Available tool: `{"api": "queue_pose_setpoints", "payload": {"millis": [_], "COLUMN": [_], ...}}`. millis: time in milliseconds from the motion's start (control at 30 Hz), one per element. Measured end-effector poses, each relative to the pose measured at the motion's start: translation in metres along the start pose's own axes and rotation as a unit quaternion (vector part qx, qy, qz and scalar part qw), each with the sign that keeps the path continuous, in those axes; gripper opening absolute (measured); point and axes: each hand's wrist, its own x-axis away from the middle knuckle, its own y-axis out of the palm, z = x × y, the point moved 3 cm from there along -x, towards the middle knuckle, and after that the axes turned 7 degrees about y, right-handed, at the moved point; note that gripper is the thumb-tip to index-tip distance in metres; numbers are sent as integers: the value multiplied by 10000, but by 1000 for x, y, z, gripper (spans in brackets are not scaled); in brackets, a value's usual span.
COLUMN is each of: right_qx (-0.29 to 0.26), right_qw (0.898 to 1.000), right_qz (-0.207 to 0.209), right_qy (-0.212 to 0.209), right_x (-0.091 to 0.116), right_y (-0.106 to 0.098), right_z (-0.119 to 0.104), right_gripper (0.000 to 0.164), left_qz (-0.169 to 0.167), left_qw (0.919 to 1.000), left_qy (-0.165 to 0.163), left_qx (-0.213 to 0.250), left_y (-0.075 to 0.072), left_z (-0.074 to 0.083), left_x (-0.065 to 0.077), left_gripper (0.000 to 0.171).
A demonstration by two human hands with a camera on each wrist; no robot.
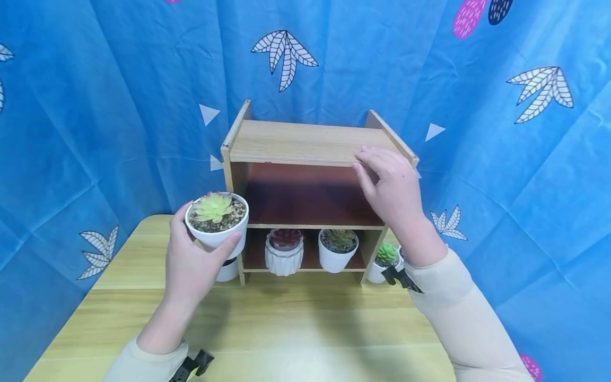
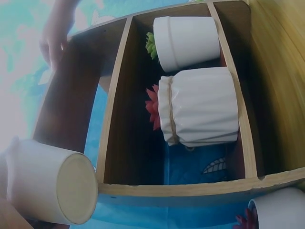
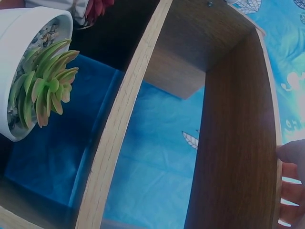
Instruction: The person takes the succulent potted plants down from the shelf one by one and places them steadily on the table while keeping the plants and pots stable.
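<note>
On the tabletop (image 1: 305,329), a wooden shelf (image 1: 305,199) is stood, its top board (image 1: 296,143) touched by the relaxed fingers of the right hand (image 1: 393,183), while a potted succulent (image 1: 217,220) is held before its left side, gripped by the curled fingers of the left hand (image 1: 193,265).

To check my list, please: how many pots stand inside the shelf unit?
2: on the lower shelf, the pleated white pot with a red plant at left, and the smooth white pot with a green plant at right.

Pale glare, soft shadows on tabletop (image 1: 291,339)
</note>
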Motion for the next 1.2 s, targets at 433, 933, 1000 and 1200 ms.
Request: {"api": "queue_pose_setpoints", "payload": {"millis": [433, 933, 1000, 1200], "right_qx": [25, 27, 20, 44], "right_qw": [10000, 10000, 10000, 10000], "right_qz": [-48, -62, -55, -70], "right_qy": [21, 33, 42, 26], "right_x": [0, 0, 0, 0], "right_y": [-1, 1, 1, 0], "right_z": [-1, 2, 2, 2], "right_gripper": [27, 26, 26, 27], "left_qz": [192, 228, 232, 237], "left_qw": [9998, 9993, 9992, 9991], "left_qy": [-58, -298, -326, -347], "left_qx": [-90, -93, -83, -53], "left_y": [-9, -14, -14, -14], "left_z": [-8, -19, -20, -24], "left_x": [-2, -5, -6, -8], "left_gripper": [100, 102, 101, 100]}}
